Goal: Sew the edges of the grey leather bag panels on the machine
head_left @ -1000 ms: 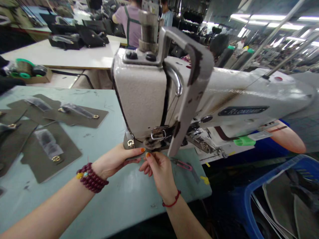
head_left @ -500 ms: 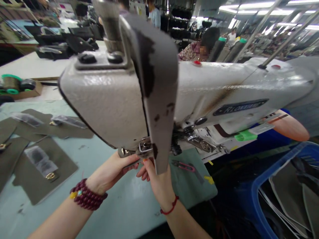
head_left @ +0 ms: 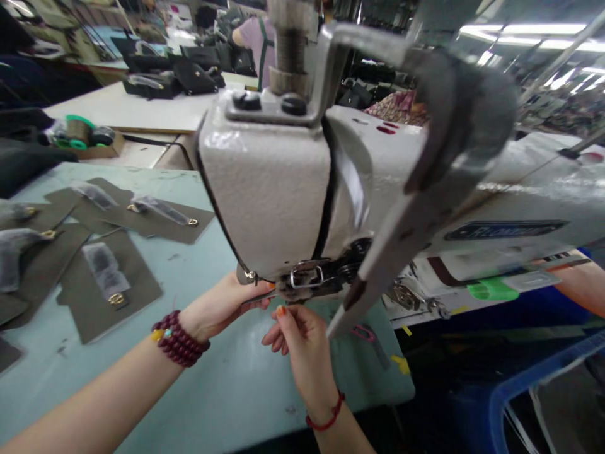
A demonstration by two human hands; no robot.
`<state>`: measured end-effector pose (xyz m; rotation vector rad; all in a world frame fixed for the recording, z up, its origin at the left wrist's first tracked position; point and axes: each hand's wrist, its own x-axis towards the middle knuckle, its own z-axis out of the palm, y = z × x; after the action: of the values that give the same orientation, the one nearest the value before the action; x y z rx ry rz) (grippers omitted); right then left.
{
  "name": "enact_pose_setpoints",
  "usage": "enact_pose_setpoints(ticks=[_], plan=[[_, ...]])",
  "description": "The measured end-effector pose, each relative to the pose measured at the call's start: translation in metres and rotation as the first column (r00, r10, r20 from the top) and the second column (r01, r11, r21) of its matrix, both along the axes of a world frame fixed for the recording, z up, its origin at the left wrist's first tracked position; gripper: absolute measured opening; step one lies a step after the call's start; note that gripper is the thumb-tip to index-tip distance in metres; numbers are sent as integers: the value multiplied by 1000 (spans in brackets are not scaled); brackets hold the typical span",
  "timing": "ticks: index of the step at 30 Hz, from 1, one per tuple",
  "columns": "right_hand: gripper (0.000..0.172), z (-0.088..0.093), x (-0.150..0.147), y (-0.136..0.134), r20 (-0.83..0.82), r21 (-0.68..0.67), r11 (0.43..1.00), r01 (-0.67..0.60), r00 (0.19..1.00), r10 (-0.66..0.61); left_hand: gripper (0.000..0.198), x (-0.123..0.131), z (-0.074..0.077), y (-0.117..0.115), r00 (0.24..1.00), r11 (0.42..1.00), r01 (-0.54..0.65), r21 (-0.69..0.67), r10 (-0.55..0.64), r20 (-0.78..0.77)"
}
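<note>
My left hand (head_left: 231, 302) is at the needle end of a white sewing machine (head_left: 265, 189). Its thumb and fingers pinch a thin grey piece (head_left: 258, 297), mostly hidden by the hand and the machine. Just below the presser area (head_left: 302, 287), my right hand (head_left: 305, 340) has its thumb and forefinger together and the other fingers curled. Whatever may be between those fingertips is too small to make out. A curved metal bar (head_left: 401, 246) slants down from the machine's top, close beside my right hand.
Grey cut panels (head_left: 106, 302) with plastic-wrapped metal fittings lie at left on the pale green table (head_left: 189, 391). Pink-handled thread snips (head_left: 363, 332) lie right of my right hand. A blue bin (head_left: 496, 403) stands at lower right. A box of thread spools (head_left: 89, 139) sits further back.
The view has shifted, putting the machine further right and the metal bar at a slant. My right hand has drawn slightly down from the presser area, while my left keeps its pinch.
</note>
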<state>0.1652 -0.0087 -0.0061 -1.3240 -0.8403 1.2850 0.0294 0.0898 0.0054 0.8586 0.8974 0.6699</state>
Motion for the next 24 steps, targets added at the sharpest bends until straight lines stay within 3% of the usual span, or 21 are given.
enact_pose_setpoints(ticks=[9,14,19,24], plan=[[31,2,1,-8,-33,11,999,-47,998,48,31,9,16,-17,987,987,-158,0,158,12],[33,3,3,-11,-43,16,998,-68,997,68,34,17,6,-31,955,956,-294,-8,294,36],[33,2,6,-13,-81,18,998,-64,995,65,28,30,-4,-49,892,892,-449,-44,450,29],[33,1,11,-15,-62,21,998,-60,996,61,35,48,-2,-65,806,800,-590,-106,593,-9]])
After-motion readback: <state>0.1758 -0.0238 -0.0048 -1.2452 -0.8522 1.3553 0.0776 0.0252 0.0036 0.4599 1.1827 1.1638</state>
